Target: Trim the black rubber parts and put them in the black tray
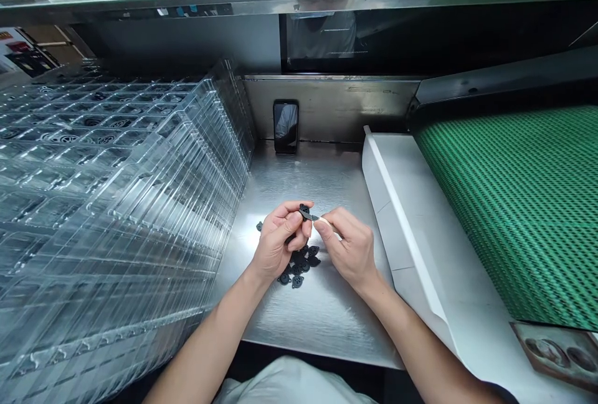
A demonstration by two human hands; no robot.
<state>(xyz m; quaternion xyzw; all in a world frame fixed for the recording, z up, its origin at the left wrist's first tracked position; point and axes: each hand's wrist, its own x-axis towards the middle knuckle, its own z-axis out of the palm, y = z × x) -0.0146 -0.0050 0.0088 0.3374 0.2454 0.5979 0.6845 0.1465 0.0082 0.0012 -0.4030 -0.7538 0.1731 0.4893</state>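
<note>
Black moulded part (304, 210), where is it held?

Above the steel table, pinched between the thumb and forefinger of the left hand (275, 239), with the other fingers curled together and the forearm angled in from the lower left.

And the right hand (349, 245)?

Brought in from the lower right, wrist raised, thumb and forefinger clamped on a small knife (314, 217). A white handle and narrow metal blade are seen, the tip set against the part's edge.

What is laid out below?

A pile of black moulded pieces (301, 264), matte, rounded and pierced with holes, is heaped just below the hands on a brushed steel table (299, 323). One more black piece (259, 226) is partly hidden beside the left hand.

And farther off?

Stacks of clear ribbed plastic trays (116, 205) are piled along the left, black pieces visible in some cells. A sloped white panel (397, 223) borders the table on the right, with a green woven conveyor belt (509, 205) beyond it. A mobile phone (286, 126) is stood upright against the steel back wall (327, 105).
</note>
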